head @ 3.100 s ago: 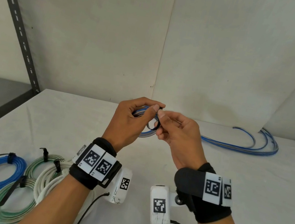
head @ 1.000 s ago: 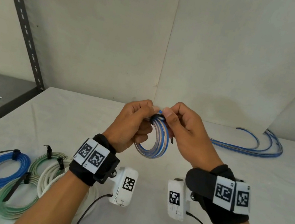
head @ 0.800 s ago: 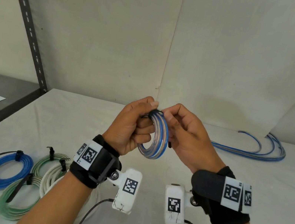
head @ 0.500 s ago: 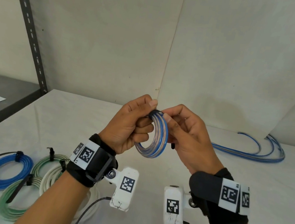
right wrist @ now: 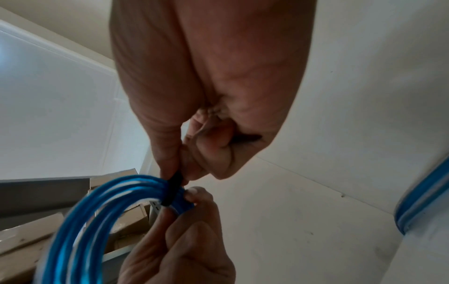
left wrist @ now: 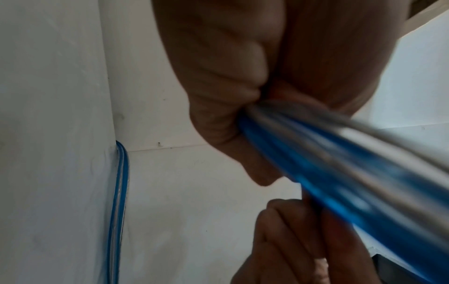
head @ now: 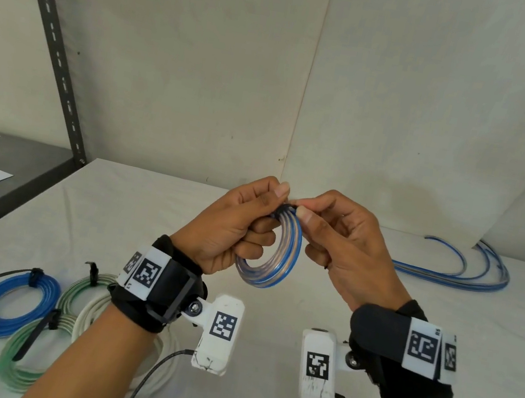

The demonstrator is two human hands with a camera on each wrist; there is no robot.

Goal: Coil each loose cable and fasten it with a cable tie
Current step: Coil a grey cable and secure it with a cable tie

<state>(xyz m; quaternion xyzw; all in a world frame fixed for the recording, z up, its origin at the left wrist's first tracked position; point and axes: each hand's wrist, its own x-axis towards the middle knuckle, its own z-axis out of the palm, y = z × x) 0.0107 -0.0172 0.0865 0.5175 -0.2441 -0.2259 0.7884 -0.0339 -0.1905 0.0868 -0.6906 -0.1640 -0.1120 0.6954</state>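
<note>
A small coil of blue and clear cable [head: 273, 263] hangs in the air between both hands above the white table [head: 361, 285]. A black cable tie [head: 284, 208] wraps the top of the coil [right wrist: 80, 207]; in the right wrist view the tie [right wrist: 173, 187] crosses the strands. My left hand [head: 252, 221] grips the coil's left side, thumb on top. My right hand [head: 316, 221] pinches the tie at the coil's top, and the tie's tail [right wrist: 245, 138] runs back under its curled fingers. In the left wrist view the coil [left wrist: 340, 182] passes close under my palm.
A loose blue and clear cable [head: 460, 273] lies at the table's back right by the wall. Tied coils lie front left: blue [head: 12, 306], green [head: 29, 358] and white [head: 103, 311]. A grey shelf [head: 5, 169] with papers stands to the left.
Since 3 s ago the tie's loop has been drawn snug round the coil, and the coil now hangs upright between the hands. Over the last second the hands barely shifted.
</note>
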